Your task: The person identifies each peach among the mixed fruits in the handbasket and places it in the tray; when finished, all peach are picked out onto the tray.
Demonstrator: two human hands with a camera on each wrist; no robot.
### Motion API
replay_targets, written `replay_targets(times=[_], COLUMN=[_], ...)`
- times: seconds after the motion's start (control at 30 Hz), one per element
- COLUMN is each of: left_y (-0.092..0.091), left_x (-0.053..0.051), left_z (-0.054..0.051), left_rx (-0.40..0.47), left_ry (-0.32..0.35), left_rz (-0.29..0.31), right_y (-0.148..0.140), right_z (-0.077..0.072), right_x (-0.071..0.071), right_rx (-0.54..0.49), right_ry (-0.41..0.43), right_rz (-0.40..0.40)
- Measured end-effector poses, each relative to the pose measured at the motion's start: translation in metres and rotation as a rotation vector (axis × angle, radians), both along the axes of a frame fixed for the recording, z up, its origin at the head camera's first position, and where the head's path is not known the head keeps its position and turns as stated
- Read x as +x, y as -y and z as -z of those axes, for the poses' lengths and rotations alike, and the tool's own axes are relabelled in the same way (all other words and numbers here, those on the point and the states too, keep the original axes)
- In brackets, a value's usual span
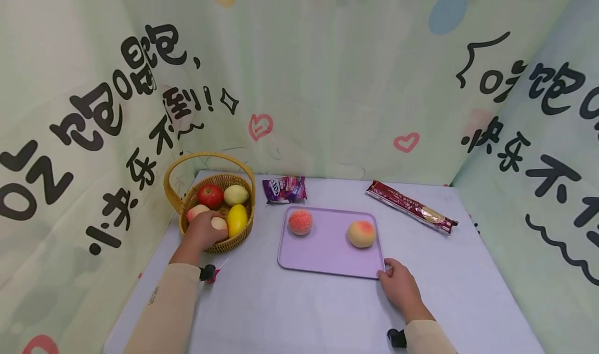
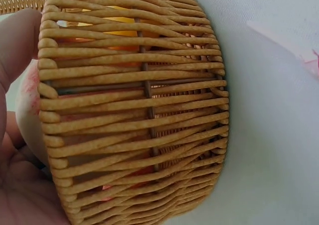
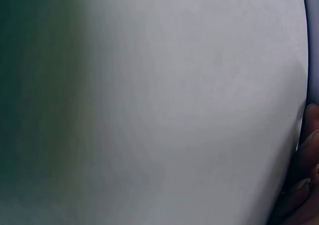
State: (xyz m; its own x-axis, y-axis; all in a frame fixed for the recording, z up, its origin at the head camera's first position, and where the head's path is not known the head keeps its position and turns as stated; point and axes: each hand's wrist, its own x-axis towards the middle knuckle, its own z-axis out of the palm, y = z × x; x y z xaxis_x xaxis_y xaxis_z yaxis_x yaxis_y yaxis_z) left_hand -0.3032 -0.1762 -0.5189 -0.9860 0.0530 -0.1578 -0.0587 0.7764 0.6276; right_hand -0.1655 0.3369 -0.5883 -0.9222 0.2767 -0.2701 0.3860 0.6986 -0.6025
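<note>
beige sleeves (image 1: 169, 307) are stretching forward; the left hand (image 1: 205, 230) is bending palm-down over the rim of a wicker basket (image 1: 228, 245), thumb and fingers gripping a pale peach (image 2: 31, 118) at that rim, while the right hand (image 1: 401, 287) is angling inward, pinching the near right corner of a lilac tray (image 1: 329, 254).

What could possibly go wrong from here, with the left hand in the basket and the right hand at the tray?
The left hand holds a pale fruit beside a yellow fruit in the basket, so lifting it might knock its neighbour. The right hand pinches one corner of the tray; a tilt or jerk there could set the reddish fruit and the peach rolling.
</note>
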Motion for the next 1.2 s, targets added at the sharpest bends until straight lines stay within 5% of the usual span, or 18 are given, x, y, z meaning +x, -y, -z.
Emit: replay_targets(times=[0.27,0.67,1.2], left_y=[0.007,0.018,0.022], left_x=[0.001,0.012,0.024], left_z=[0.002,-0.010,-0.034], left_rx=[0.076,0.169,0.166], left_ry=[-0.039,-0.118,-0.179], left_rz=[-0.042,-0.087,-0.053], right_y=[0.001,0.002,0.001], right_z=[-0.001,-0.004,-0.001], right_x=[0.000,0.001,0.001], right_rx=[0.005,0.003,0.004], right_ry=[0.010,0.011,0.003], right_rz=[0.001,-0.002,-0.008])
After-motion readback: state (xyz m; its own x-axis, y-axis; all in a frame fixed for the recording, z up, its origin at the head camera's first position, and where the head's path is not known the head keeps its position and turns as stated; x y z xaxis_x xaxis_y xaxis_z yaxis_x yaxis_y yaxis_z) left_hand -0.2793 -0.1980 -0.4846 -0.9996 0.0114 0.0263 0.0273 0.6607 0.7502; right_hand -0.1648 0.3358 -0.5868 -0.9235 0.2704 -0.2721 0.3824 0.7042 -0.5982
